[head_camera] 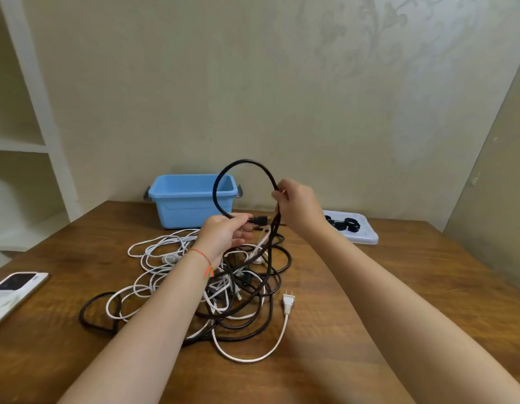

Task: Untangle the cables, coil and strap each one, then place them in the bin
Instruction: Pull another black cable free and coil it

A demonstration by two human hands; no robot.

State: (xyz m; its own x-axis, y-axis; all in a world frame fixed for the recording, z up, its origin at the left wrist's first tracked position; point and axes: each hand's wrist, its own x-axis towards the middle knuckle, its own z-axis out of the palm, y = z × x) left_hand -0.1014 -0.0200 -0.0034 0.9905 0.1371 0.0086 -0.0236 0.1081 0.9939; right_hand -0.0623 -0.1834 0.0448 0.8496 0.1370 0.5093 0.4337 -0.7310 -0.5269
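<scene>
The left hand (223, 234) has its grip pinched on a black cable (220, 182) just behind the black plug (258, 220), thumb and fingers curled round it, the plug pointing toward 3 o'clock. A red thread band (204, 258) sits on that wrist. The right hand (299, 205), just beside at 2 o'clock, has its grip curled round the same cable higher up. Between the two hands the cable rises in an arch, its top at 12 o'clock in front of the bin (191, 199). Below the right hand the cable drops straight down into the tangle (238, 287).

The tangle lies on the table (369, 301) under both hands, toward 6 o'clock: black and white cables looped over one another. A white plug (288, 300) with two prongs lies free at the tangle's 3 o'clock edge, its white cable (253, 358) curving round toward 6 o'clock. A black loop (89, 313) sticks out at 9 o'clock.

The bin is blue, open, upright, at the table's far edge against the wall, at 12 o'clock from the tangle and apart from it. At 2 o'clock a pale lid (366, 234) lies flat with black straps (344, 224) on it. At 9 o'clock, near the table's edge, lies a phone (16, 287). White shelves (19, 141) stand beyond at 10 o'clock.
</scene>
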